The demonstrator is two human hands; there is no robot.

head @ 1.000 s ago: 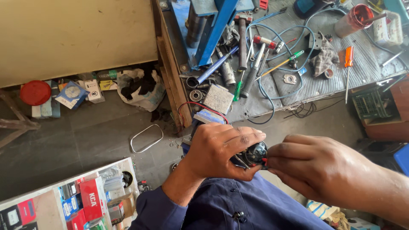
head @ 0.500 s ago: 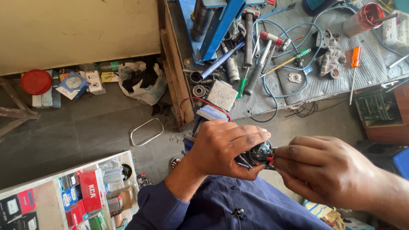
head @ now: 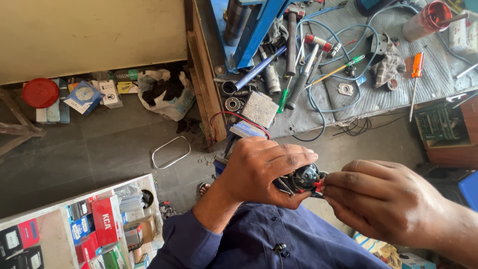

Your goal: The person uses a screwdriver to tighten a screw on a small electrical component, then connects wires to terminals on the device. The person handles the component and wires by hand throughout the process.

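- Gripping as before: left hand stays wrapped over a small dark motor-like part, fingers curled shut around its body; part held in mid-air above the lap, between both hands.
- Right hand still meets it from the other side, fingertips pinched together on a red tab at the part's end.
- Change since a second ago: both hands and the part sit slightly higher and nearer the workbench; the grip itself is unchanged.
- Part: rounded, black, glossy, with thin metal prongs and red wire trailing off.
- Bench top: ribbed grey metal, cluttered; orange-handled screwdriver, green-handled screwdriver, looping blue cable.
- Floor: dull dark slabs; wire loop, round red lid.
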